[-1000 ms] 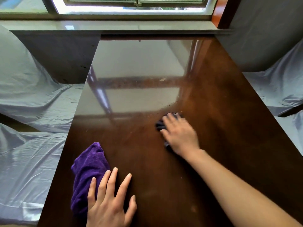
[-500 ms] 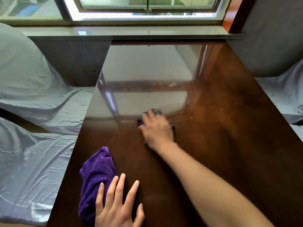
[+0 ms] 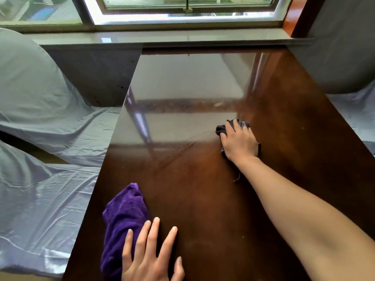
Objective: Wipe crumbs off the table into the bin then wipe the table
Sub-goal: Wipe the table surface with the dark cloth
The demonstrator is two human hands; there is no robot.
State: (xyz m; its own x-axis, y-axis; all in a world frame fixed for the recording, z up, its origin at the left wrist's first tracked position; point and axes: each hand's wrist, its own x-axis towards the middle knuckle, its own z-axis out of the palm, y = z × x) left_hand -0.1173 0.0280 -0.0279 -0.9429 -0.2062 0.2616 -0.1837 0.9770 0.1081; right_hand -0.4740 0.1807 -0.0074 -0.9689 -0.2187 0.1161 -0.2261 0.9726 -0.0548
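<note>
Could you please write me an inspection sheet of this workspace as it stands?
Surface: glossy brown table, a streak across its middle, small specks near the right side.
Job's things: dark cloth under the right hand; purple cloth at the near left edge; no bin in view.
Clutter: one pale crumb beyond the dark cloth.
Hands: right hand pressed flat on the dark cloth; left hand flat, fingers spread, partly on the purple cloth.
Cables: nothing seen.
Surroundings: window and sill ahead; seats draped in grey sheets on both sides.
</note>
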